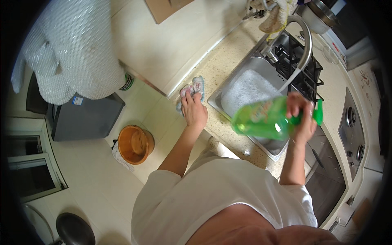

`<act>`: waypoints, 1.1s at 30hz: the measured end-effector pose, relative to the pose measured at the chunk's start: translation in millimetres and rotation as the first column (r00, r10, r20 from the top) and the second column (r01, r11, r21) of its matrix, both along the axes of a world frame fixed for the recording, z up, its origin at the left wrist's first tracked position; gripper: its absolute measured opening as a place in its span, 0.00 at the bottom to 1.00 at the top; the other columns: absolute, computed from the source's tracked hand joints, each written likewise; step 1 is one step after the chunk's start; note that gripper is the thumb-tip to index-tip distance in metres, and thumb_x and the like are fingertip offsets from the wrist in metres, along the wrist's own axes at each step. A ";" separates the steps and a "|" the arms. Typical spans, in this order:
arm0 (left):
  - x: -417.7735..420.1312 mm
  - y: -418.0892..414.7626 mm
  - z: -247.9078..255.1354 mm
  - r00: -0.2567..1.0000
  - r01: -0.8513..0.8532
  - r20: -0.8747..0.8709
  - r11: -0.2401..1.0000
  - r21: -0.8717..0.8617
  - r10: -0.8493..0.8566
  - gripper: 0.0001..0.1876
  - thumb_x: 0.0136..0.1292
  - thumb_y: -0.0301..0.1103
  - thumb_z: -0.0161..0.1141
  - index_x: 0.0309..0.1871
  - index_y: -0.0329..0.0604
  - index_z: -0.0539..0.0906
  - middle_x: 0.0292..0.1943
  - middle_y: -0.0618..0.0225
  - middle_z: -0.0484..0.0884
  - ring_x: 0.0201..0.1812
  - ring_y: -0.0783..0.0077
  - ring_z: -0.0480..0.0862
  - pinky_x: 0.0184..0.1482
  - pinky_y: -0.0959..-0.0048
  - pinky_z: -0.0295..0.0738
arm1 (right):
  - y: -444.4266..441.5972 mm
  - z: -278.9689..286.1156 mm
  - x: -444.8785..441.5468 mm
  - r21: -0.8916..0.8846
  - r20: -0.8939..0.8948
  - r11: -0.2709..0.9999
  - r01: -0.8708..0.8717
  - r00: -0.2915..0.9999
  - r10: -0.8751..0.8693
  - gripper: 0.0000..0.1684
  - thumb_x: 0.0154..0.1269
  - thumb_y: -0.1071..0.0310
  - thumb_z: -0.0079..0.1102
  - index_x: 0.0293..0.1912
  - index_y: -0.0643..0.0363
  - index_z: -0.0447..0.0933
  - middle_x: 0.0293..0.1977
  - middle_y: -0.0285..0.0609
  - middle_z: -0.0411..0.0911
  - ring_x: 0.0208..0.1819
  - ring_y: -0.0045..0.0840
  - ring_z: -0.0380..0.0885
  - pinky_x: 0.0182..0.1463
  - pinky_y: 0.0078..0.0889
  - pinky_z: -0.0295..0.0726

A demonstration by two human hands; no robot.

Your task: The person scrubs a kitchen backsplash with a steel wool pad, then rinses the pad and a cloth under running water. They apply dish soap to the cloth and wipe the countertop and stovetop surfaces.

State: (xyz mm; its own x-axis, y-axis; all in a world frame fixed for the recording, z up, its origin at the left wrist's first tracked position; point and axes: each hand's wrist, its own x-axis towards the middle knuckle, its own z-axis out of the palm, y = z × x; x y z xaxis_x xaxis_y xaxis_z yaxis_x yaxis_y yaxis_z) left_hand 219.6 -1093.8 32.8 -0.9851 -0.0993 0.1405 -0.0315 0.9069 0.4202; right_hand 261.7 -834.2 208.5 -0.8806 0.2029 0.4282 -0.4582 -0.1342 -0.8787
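Note:
My right hand (pixel 301 119) grips the neck of a green plastic pump bottle (pixel 260 119), tilted on its side above the sink. The bottle is slightly blurred and bears writing. White suds (pixel 249 87) fill part of the stainless steel sink (pixel 216 101), and water runs into it from the curved faucet (pixel 307 46). Black stove grates (pixel 318 69) lie at the sink's far end, partly behind the faucet. At the counter's left corner, my left hand (pixel 195 113) has its fingers over a crumpled, damp-looking cloth (pixel 198 84); the fingertips press into its folds.
A speckled stone countertop (pixel 222 65) surrounds the sink. To the right is a gas cooktop (pixel 352 131); metal bowls (pixel 320 18) stand behind the faucet. An orange-brown bucket (pixel 134 144) sits on the floor at left, near a dark grey box-shaped item (pixel 87 118) and bubble wrap (pixel 82 46).

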 end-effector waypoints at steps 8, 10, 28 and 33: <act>-121.1 83.2 1.2 0.982 0.185 -0.066 0.978 0.096 -0.179 0.25 0.52 0.23 0.57 0.56 0.42 0.71 0.62 0.54 0.65 0.62 0.49 0.62 0.61 0.58 0.63 | 74.3 -28.9 82.7 0.233 0.074 0.901 0.367 0.917 -0.393 0.28 0.74 0.56 0.37 0.20 0.64 0.64 0.25 0.47 0.67 0.22 0.22 0.64 0.30 0.25 0.63; -137.8 114.2 3.2 0.961 0.274 -0.001 0.956 0.106 -0.276 0.22 0.52 0.22 0.55 0.54 0.41 0.73 0.60 0.56 0.68 0.61 0.50 0.65 0.59 0.59 0.65 | 77.7 -32.9 90.7 0.211 0.089 0.876 0.434 0.884 -0.459 0.27 0.74 0.57 0.37 0.19 0.62 0.63 0.22 0.46 0.66 0.23 0.24 0.64 0.32 0.26 0.63; -249.6 141.5 -34.9 0.944 0.262 -0.296 0.872 0.413 -0.143 0.15 0.53 0.31 0.60 0.44 0.38 0.76 0.53 0.50 0.73 0.56 0.49 0.71 0.57 0.60 0.66 | 72.9 -43.1 81.9 0.311 0.146 0.809 0.499 0.816 -0.560 0.25 0.73 0.57 0.39 0.19 0.59 0.63 0.14 0.39 0.63 0.30 0.28 0.64 0.39 0.32 0.64; -356.8 205.6 -31.5 0.809 0.586 -0.449 0.574 0.571 -0.378 0.19 0.55 0.38 0.60 0.48 0.40 0.76 0.52 0.55 0.76 0.54 0.54 0.74 0.53 0.62 0.70 | 70.3 -39.7 87.3 0.358 0.153 0.736 0.575 0.741 -0.653 0.25 0.72 0.57 0.40 0.18 0.57 0.63 0.13 0.37 0.64 0.28 0.27 0.64 0.39 0.31 0.64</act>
State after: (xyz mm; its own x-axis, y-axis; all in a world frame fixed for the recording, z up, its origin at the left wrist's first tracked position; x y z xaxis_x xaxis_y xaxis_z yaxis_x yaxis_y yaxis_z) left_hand -137.2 -888.2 1.4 -0.8494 0.2138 0.4824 0.5236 0.2279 0.8209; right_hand 349.1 -763.9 168.9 -0.6846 0.6489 0.3320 -0.1123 0.3561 -0.9277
